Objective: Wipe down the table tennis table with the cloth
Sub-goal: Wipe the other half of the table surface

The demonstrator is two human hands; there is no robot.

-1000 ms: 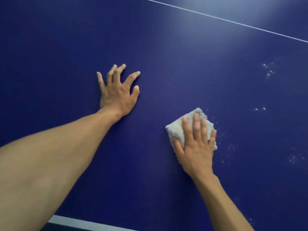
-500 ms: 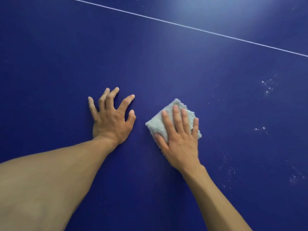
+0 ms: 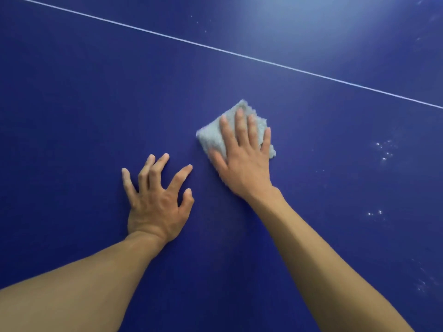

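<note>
Head view, cloth [image 3: 211, 137]: pale grey, folded, flat on the blue table [image 3: 72, 92], below the white line [image 3: 239, 54].
Right hand [image 3: 242, 164]: on top of the cloth, 4 fingers straight and close together, pressing it down.
Left hand [image 3: 155, 204]: further below the line, fingers spread and arched, tips on the table, holding nothing.
Left to do: white specks [image 3: 384, 152] below the line, right of the cloth, look unwiped.
Progress: partway, I judge; the surface around both hands looks clean.

Fluffy, nubby grey cloth [image 3: 217, 136], smooth dark-blue table [image 3: 96, 104] with soft sheen, thin white painted line [image 3: 215, 48]
</note>
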